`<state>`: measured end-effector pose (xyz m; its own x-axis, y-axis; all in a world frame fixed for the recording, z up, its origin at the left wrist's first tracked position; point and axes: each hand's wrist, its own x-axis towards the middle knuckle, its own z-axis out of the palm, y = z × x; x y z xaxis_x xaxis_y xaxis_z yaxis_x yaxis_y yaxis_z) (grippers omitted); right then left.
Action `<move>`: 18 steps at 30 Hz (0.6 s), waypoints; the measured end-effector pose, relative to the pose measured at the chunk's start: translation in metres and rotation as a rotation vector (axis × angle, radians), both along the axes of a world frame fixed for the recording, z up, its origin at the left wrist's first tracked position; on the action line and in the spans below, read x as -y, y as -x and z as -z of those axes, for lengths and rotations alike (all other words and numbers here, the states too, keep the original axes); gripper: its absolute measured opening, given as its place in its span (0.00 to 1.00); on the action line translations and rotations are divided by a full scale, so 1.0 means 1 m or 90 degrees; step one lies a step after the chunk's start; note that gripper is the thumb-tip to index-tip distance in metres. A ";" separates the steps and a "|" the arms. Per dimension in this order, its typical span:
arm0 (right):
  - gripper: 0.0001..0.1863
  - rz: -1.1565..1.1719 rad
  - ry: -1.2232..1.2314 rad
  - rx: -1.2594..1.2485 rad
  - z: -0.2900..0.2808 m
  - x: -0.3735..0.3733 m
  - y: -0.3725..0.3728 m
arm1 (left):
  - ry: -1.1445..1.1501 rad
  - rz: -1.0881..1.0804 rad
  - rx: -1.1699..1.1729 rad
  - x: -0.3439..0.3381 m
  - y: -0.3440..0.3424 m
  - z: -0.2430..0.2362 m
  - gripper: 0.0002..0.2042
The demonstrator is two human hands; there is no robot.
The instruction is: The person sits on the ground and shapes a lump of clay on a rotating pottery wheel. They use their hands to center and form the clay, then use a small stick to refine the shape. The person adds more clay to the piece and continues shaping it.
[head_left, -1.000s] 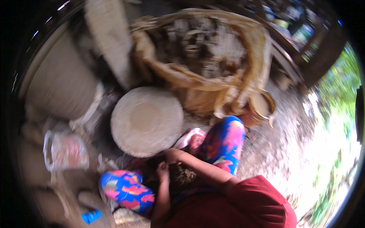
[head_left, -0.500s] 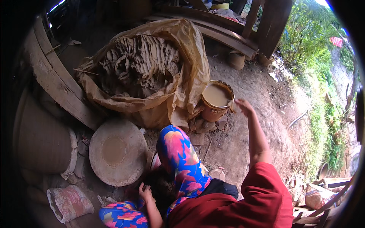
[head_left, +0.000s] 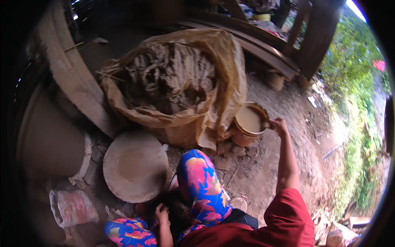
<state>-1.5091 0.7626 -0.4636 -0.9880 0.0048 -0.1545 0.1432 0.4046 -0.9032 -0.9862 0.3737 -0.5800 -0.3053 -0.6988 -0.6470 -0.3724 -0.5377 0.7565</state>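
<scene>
My right arm reaches out to a small orange-brown bucket (head_left: 245,137) of murky, clay-coloured water. At its right rim my right hand (head_left: 279,126) has its fingers pinched together. What lies between them, perhaps a bit of rag or the rim itself, is too blurred to make out. Low by my lap rests my left hand (head_left: 162,215), its fingers loosely bent and apart, with nothing visible in them. Near it is a round, flat, clay-coated disc (head_left: 152,173) with a darker damp patch in the middle.
A big plastic sack (head_left: 234,70) of ridged grey-brown clay (head_left: 181,74) stands ahead, against the bucket. To the left are a large clay pot (head_left: 53,140), a curved wooden board (head_left: 76,78) and a crumpled bag (head_left: 76,208). Planks lie at the back; plants grow on the right.
My right hand has closed from spread fingers beside the bucket to a pinch at its rim. My left hand stays by my lap. The whole view has shifted slightly.
</scene>
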 end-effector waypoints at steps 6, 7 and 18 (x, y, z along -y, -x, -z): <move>0.18 0.072 -0.534 -0.478 -0.027 0.040 -0.012 | 0.112 -0.028 0.078 -0.013 0.006 0.008 0.16; 0.10 0.043 -0.398 -0.461 -0.026 0.059 -0.012 | 0.122 -0.015 0.106 -0.015 0.009 0.007 0.16; 0.11 -0.244 -0.535 -0.269 0.028 0.142 -0.009 | 0.186 0.341 -0.239 0.059 0.017 -0.161 0.08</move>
